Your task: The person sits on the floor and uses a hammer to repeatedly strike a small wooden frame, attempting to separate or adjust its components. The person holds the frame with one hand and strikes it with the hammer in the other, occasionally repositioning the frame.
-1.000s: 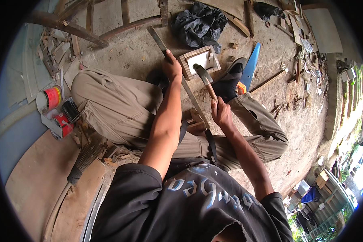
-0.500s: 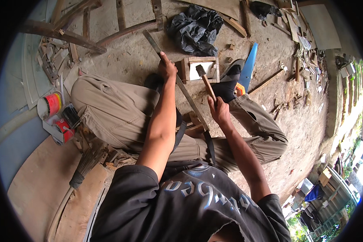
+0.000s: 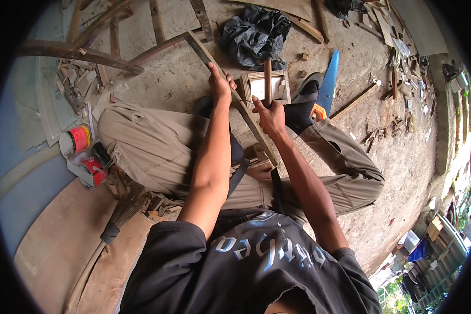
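My left hand is closed round the upper part of a long, narrow wooden strip. The strip slants from the upper left down to my lap, its lower end near a dark strap. My right hand grips a hammer just right of the strip. Its wooden handle points away from me; the head cannot be made out by my fingers. Beyond my hands a small wooden box with a white inside sits on the ground, partly covered by the hammer. Small wood pieces lie between my legs below the strip.
A blue-bladed handsaw with an orange handle lies by my right foot. A crumpled black plastic bag is beyond the box. Red cans and a stick broom are at left. Wooden frame pieces and offcuts lie around.
My right hand has moved left, closer to the strip. The hammer has turned, and its dark head no longer shows at the far end. The strip has rolled slightly, showing a wider face.
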A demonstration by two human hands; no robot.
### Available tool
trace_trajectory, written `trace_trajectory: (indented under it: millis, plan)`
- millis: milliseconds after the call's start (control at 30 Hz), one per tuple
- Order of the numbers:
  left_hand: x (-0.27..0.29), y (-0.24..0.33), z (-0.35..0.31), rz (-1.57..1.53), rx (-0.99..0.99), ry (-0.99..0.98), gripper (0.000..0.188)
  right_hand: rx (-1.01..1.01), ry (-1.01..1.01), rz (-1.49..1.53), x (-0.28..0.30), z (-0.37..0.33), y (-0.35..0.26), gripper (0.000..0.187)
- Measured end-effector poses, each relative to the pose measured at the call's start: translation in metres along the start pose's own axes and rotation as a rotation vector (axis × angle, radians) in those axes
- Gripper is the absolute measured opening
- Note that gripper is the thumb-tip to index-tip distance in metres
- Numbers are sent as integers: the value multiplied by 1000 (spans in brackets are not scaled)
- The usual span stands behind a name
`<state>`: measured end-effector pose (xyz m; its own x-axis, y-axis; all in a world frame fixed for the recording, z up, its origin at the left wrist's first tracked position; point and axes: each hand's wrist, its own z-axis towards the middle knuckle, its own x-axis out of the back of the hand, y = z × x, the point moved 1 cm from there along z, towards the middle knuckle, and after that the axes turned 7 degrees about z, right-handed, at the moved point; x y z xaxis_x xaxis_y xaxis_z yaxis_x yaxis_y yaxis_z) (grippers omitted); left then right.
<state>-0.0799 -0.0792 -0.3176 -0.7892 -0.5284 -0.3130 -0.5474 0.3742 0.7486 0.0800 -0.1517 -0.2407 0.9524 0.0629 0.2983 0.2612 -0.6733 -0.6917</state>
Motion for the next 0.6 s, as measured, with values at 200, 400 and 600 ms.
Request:
trace_trajectory:
  millis: [200,400,600]
  plan:
    - [-26,7,-17,-7,-17,-94,68,145,17,107,-16,5,30,45]
    - [-44,24,-30,-34,-41,-204,69,194,-23,381,-4,-10,11,39]
    - [-62,49,-50,-19,-6,-304,72,172,-113,652,10,-29,-12,34]
